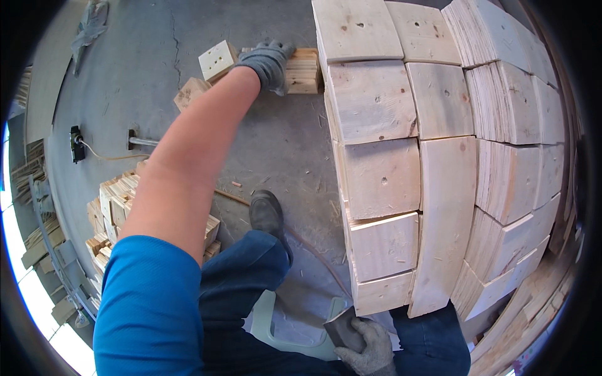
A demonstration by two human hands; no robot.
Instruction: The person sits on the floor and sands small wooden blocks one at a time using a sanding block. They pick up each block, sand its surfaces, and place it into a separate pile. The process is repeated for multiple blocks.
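My left arm, in a blue sleeve, stretches forward to the small wooden blocks on the floor. My left hand (268, 64), in a grey glove, lies over them with its fingers slightly apart; the palm is hidden. Just right of it is a row of stacked wood pieces (303, 70). To its left stands a pale block with several small holes (218, 61), with another wood block (190, 93) nearer me. Low in the view, close to my right leg, my gloved right hand (371, 352) is closed on a dark grey flat pad (346, 331), which looks like a sanding block.
A tall stack of wooden boards (382, 178) rises close on my right. More wood pieces (113, 203) are piled at left, partly behind my arm. A hose (316, 254) crosses the concrete floor near my shoe (266, 213). Beneath me is a pale green stool (263, 313). A small black device (76, 144) with a cord lies farther left.
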